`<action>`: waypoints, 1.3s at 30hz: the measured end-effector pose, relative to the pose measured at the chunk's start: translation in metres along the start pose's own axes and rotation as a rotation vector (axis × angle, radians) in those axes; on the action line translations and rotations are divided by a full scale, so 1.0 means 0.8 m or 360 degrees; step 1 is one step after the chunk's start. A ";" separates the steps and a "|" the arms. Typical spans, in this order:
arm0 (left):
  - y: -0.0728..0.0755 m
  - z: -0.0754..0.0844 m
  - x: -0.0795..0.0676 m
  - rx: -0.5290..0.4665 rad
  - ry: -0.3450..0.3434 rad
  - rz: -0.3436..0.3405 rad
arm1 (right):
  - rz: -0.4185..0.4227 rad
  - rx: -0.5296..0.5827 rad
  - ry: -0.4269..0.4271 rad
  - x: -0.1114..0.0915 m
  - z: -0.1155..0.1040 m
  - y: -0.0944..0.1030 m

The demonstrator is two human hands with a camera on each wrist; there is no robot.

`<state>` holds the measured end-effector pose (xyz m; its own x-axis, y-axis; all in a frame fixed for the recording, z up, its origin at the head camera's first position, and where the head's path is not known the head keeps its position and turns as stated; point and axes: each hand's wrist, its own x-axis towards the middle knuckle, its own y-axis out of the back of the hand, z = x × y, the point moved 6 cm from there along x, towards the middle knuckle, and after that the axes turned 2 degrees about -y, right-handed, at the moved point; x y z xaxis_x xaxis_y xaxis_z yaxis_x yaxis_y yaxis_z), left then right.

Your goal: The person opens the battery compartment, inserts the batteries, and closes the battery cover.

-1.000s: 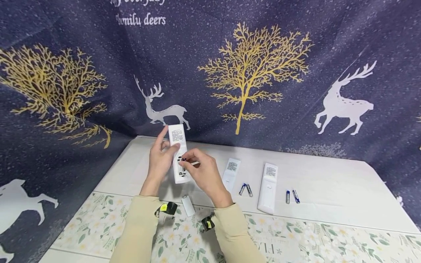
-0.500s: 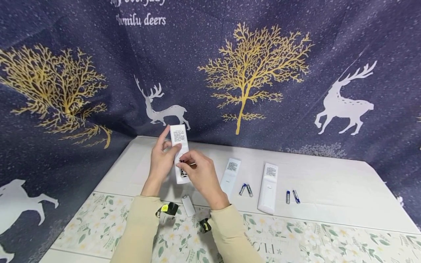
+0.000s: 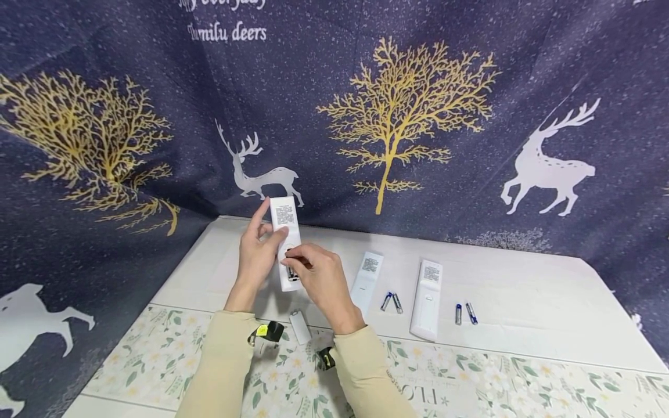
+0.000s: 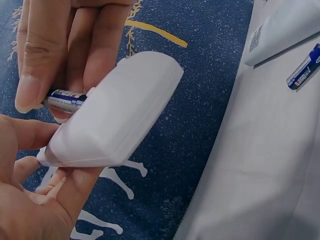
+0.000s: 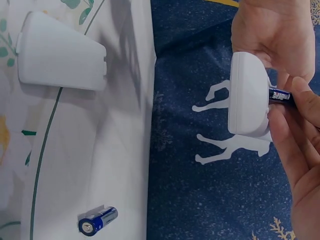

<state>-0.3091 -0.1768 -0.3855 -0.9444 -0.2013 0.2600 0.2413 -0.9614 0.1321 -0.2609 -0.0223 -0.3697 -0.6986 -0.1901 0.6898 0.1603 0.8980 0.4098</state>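
My left hand grips a white remote control above the table, back side facing me, its thumb lying across the back. The remote's battery compartment is uncovered, partly hidden by my right hand. Between thumb and fingers that hand pinches a blue-and-silver battery, which sticks out at an angle from the remote's back in both wrist views. The loose white battery cover lies on the table below the hands. Another battery lies on the table in the right wrist view.
To the right, two more white remotes lie back up on the table. One pair of batteries lies between them, and a second pair is farther right. A dark patterned cloth hangs behind the table.
The remote has shifted slightly right and turned a little. My right hand's fingers stay at the compartment, moved slightly over it. Things on the table have not moved.
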 end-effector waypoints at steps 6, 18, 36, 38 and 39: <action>0.001 -0.001 0.000 -0.0007 -0.0006 0.0015 | -0.0011 -0.0028 0.0079 0.002 -0.002 -0.001; -0.001 0.002 0.000 -0.0090 0.0001 -0.0004 | -0.0087 -0.0130 -0.0023 0.000 0.004 -0.001; -0.001 0.000 0.000 -0.0045 -0.0005 0.0001 | -0.0228 -0.0117 -0.0118 0.000 0.011 -0.006; 0.000 0.000 0.000 -0.0043 -0.0003 0.0001 | -0.0254 -0.0109 -0.0126 0.000 0.012 -0.006; 0.000 0.000 0.000 -0.0042 -0.0005 0.0001 | -0.0258 -0.0095 -0.0130 0.000 0.012 -0.006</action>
<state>-0.3091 -0.1765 -0.3852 -0.9436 -0.2013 0.2630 0.2358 -0.9659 0.1069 -0.2684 -0.0228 -0.3775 -0.7724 -0.2952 0.5624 0.0808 0.8326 0.5480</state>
